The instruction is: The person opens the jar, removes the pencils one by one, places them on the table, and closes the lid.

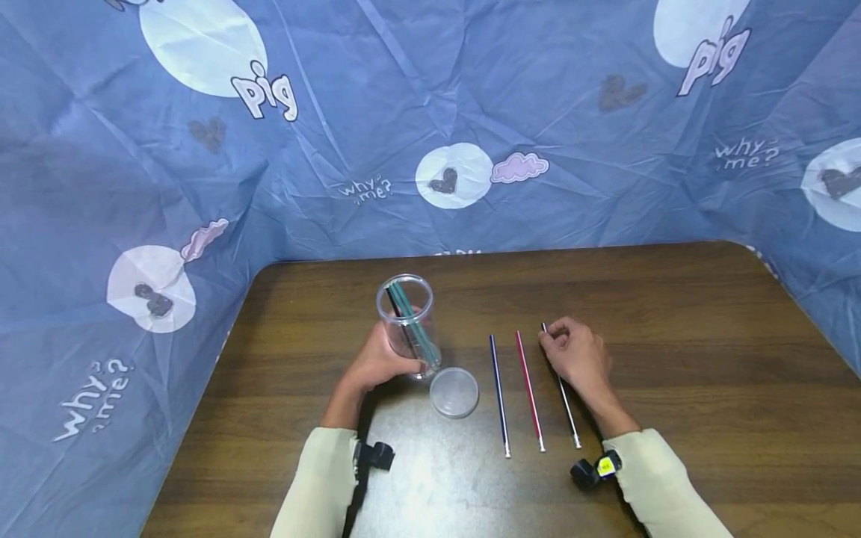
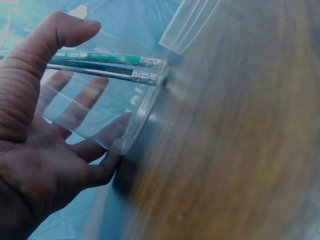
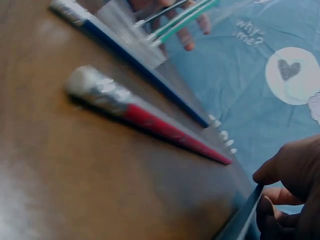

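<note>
- Head view: left hand (image 1: 385, 364) grips the clear jar (image 1: 409, 325), which is tilted and holds two pencils; right hand (image 1: 577, 357) pinches the far tip of the silver pencil (image 1: 561, 390), right of the jar, past the red pencil (image 1: 529, 391)
- Left wrist view: fingers (image 2: 80, 107) curl round the jar wall; best kept steady and tilted
- Right wrist view: fingertips (image 3: 272, 172) close on the pencil; best lifted tip first

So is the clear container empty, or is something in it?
Not empty. The clear container, gripped by the left hand, holds a green pencil and a dark pencil.

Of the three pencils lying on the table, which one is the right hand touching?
The rightmost, dark pencil: the right hand pinches its far tip. The red pencil and blue pencil lie untouched to its left.
</note>
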`<state>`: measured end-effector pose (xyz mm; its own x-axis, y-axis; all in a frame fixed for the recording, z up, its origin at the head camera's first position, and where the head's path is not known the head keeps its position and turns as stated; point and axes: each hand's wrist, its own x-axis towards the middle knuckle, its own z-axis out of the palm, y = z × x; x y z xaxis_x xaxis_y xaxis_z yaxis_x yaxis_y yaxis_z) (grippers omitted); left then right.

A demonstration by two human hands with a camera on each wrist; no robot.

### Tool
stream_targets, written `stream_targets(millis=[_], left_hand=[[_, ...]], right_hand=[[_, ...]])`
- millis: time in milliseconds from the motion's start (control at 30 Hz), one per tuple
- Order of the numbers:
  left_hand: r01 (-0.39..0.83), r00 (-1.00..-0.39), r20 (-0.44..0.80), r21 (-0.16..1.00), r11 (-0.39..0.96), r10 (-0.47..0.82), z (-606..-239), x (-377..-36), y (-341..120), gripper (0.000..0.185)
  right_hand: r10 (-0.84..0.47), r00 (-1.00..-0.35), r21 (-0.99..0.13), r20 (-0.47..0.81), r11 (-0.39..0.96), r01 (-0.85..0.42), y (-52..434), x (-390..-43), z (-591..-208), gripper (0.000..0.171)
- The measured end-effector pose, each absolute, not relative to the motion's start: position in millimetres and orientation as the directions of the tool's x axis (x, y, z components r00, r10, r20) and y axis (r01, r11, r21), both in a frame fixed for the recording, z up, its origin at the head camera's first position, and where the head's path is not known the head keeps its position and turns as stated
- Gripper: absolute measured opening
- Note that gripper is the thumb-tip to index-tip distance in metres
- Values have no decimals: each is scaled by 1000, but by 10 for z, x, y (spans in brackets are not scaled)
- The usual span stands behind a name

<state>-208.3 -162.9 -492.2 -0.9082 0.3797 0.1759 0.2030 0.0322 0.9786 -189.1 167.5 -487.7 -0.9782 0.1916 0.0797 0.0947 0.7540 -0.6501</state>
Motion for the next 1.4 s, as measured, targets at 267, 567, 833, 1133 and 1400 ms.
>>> stream_targets(millis=[267,567,833,1133,1400], left_hand=[[206,-908,174,978,44,382,-4917,-2077,-1636,81],[183,-911,155,983,36,381,-4904,-2051,-1634,81],[182,-912,154,983,39,379,-4916,-2052,-1623,81],[197,-910,165,979,46,381,-4922,-2060,-1621,83],[198,-910,165,979,48,380,-4914,-2094,-1637,81]], right_hand=[[202,-977,-612,64,782,122,1640,-1877,-4960,23],[201,-976,-591,80,798,116,1638,-1887,-4981,23],[212,-972,-577,97,808,118,1651,-1874,-4999,22],[213,-973,-580,90,805,123,1653,-1877,-4996,21],[210,-971,-592,116,799,102,1644,-1899,-4985,25]])
